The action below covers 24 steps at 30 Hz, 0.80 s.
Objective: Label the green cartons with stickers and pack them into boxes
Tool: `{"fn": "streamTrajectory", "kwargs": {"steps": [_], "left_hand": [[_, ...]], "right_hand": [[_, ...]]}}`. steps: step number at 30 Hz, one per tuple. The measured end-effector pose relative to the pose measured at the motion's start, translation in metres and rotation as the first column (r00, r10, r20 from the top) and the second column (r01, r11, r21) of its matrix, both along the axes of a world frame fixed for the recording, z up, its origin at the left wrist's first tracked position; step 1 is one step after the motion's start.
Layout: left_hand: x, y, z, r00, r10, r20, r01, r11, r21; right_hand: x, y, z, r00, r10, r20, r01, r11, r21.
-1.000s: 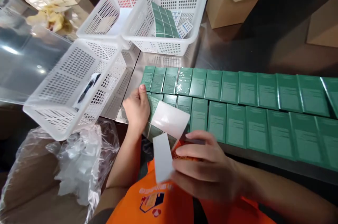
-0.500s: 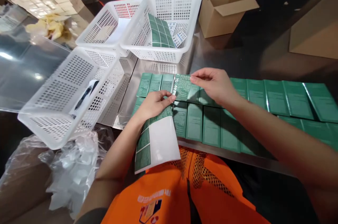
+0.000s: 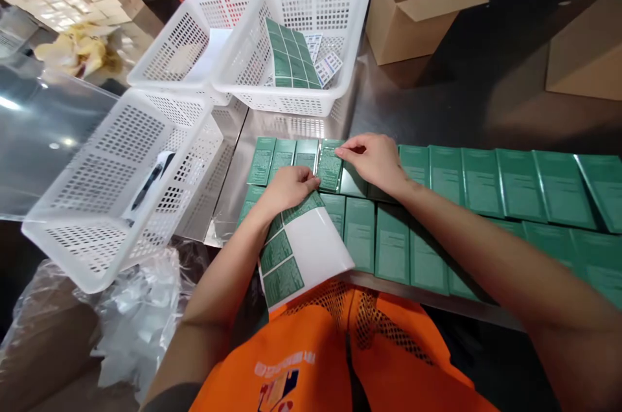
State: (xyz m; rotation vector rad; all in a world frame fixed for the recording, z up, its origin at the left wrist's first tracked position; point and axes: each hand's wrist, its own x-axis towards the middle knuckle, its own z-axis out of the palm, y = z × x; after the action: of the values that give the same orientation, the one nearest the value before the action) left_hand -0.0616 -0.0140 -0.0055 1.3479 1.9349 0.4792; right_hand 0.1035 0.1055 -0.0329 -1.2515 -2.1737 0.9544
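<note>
My left hand (image 3: pixel 291 189) is closed on a sheet of green labels (image 3: pixel 282 276), its fingers at the top edge. Part of the sheet is bare white backing. With thumb and forefinger, my right hand (image 3: pixel 373 160) pinches the right edge of a single green label (image 3: pixel 330 164). That label lies over one of the flat green packs in the back row, beside the left hand's fingertips. Two rows of shiny green packs (image 3: pixel 392 243) run along the metal table, partly covered by my right forearm and the sheet.
White perforated baskets stand behind and left; one basket (image 3: pixel 347 85) holds another green label sheet (image 3: pixel 293 56). A nearer left basket (image 3: pixel 36 227) has a dark-marked item inside. An open cardboard box (image 3: pixel 403 33) sits at the back. A plastic bag of white scraps (image 3: pixel 140 321) hangs lower left.
My right hand has moved left and slightly down with the label, which now lies more squarely over the pack. The label sheet's lower end has swung to the right.
</note>
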Motion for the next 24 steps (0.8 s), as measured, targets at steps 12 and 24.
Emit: {"fn": "streamTrajectory", "kwargs": {"steps": [12, 24], "left_hand": [[0.003, 0.0055, -0.0037, 0.996, -0.026, -0.087, 0.022, 0.999, -0.044], [0.0052, 0.0073, -0.0017, 0.972, -0.078, -0.223, 0.053, 0.992, -0.113]], "right_hand": [[-0.0029, -0.002, -0.0008, 0.987, -0.013, 0.157, 0.004, 0.998, 0.058], [-0.0074, -0.006, -0.0037, 0.975, -0.15, 0.166, 0.133, 0.985, 0.109]]}}
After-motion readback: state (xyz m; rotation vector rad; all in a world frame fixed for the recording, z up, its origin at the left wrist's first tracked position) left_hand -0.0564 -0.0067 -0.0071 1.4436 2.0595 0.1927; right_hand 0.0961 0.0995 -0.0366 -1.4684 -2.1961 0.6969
